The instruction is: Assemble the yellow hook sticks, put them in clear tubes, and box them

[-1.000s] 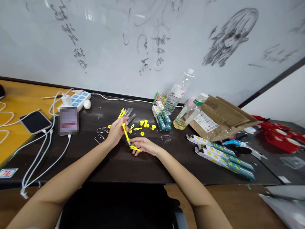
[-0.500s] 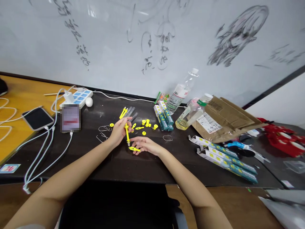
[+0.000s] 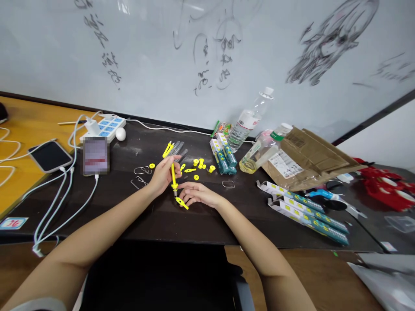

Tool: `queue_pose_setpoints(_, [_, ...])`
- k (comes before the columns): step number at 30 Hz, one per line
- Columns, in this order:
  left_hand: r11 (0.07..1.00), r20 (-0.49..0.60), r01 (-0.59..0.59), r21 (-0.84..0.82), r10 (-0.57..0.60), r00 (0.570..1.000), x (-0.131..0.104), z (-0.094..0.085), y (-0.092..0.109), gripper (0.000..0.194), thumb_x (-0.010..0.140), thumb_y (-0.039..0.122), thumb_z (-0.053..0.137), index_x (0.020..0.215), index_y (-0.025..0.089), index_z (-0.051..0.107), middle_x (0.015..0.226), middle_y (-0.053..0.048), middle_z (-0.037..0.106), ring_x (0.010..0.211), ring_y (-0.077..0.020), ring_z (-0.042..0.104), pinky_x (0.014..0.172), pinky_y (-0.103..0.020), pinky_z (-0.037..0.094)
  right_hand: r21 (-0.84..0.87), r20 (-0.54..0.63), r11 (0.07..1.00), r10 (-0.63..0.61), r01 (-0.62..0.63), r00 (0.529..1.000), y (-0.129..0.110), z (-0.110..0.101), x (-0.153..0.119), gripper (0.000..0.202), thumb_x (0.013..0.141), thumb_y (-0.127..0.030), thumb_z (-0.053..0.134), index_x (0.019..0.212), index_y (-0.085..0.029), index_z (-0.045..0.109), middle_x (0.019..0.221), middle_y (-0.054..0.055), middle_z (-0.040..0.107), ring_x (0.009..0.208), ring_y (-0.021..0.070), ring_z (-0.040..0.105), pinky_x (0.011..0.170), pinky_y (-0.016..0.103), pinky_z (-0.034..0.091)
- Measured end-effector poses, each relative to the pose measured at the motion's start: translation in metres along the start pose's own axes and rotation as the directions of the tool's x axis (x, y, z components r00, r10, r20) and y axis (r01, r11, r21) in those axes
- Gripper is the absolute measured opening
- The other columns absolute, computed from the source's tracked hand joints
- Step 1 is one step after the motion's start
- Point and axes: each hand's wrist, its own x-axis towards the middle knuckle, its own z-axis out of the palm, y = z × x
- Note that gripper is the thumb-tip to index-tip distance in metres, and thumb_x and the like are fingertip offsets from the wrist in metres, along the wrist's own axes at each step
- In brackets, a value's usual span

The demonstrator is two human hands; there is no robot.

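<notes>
My left hand (image 3: 162, 176) is closed around a slim yellow plunger-like rod (image 3: 173, 176), held at a steep slant. A metal tip shows at its lower end, and a flat yellow slotted piece (image 3: 182, 203) hangs from there, tilted down to the right. Just right of that joint is my right hand (image 3: 203, 195), its fingers apart and slightly curved. Its fingertips are close to the slotted piece; whether they touch it I cannot tell. Beyond the hands lie small yellow spools (image 3: 201, 163), a yellow ring (image 3: 152, 166), clear tubes (image 3: 177, 148) and bent wire loops (image 3: 141, 170).
Teal boxes (image 3: 223, 154) stand near two bottles (image 3: 244, 127) at the back; more boxes (image 3: 308, 216) lie right, beside a brown parcel (image 3: 292, 160). On the left are a power strip (image 3: 110, 128), two phones (image 3: 50, 157) and white cables (image 3: 66, 203). A whiteboard (image 3: 155, 65) rises behind.
The yellow slotted piece has swung from nearly level to pointing down to the right. My right fingers have loosened from around it. The left hand still holds the rod; the view has shifted slightly.
</notes>
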Motion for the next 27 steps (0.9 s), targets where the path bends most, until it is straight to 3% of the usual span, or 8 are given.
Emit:
queue_pose_setpoints(8, [0.996,0.038,0.057,-0.069,-0.054,0.998,-0.002,0.003,-0.002,0.025,0.085,0.037,0.059,0.101,0.017,0.06,0.069,0.002,0.057,0.059,-0.0066,0.056,0.058,-0.019,0.051,-0.002,0.003,1.0,-0.008,0.008,1.0,-0.001,0.0,0.0,0.045,0.08,-0.04,0.067,0.116,-0.017,0.055,0.097,0.009,0.067,0.083,0.0171,0.068,0.071,0.032,0.057])
queue_pose_setpoints(12, [0.998,0.055,0.055,-0.02,-0.054,0.997,-0.005,0.006,-0.004,0.028,0.084,0.04,0.059,0.1,0.017,0.06,0.068,0.002,0.057,0.057,-0.007,0.055,0.056,-0.019,0.05,-0.004,0.005,1.0,-0.014,0.014,1.0,-0.001,-0.001,0.0,0.043,0.081,-0.038,0.066,0.116,-0.017,0.055,0.097,0.009,0.067,0.083,0.017,0.068,0.071,0.031,0.057])
queue_pose_setpoints(16, [0.998,0.046,0.019,0.058,-0.022,0.999,-0.006,0.007,-0.003,0.032,0.084,0.044,0.058,0.1,0.016,0.059,0.062,0.003,0.055,0.048,-0.0064,0.049,0.046,-0.017,0.044,-0.007,-0.003,1.0,-0.024,0.024,1.0,-0.001,-0.001,0.0,0.043,0.081,-0.038,0.066,0.116,-0.017,0.055,0.096,0.009,0.066,0.085,0.0183,0.069,0.07,0.031,0.057])
queue_pose_setpoints(21, [0.999,-0.045,-0.043,0.026,0.044,0.998,-0.002,0.003,-0.001,0.029,0.085,0.043,0.055,0.1,0.017,0.057,0.056,0.006,0.05,0.043,-0.0051,0.043,0.041,-0.015,0.036,-0.033,-0.012,0.998,-0.047,0.047,0.999,-0.002,-0.003,-0.002,0.043,0.082,-0.039,0.064,0.117,-0.017,0.055,0.098,0.009,0.066,0.085,0.0186,0.069,0.072,0.033,0.057])
queue_pose_setpoints(27, [1.0,-0.096,-0.01,0.008,0.011,0.995,0.001,-0.001,-0.001,0.027,0.087,0.041,0.054,0.1,0.018,0.056,0.051,0.008,0.044,0.035,-0.0019,0.026,0.035,-0.013,0.019,-0.029,-0.172,0.992,-0.125,0.122,0.977,-0.003,-0.012,-0.002,0.038,0.082,-0.041,0.063,0.109,-0.016,0.059,0.086,0.006,0.066,0.074,0.0162,0.069,0.065,0.029,0.058])
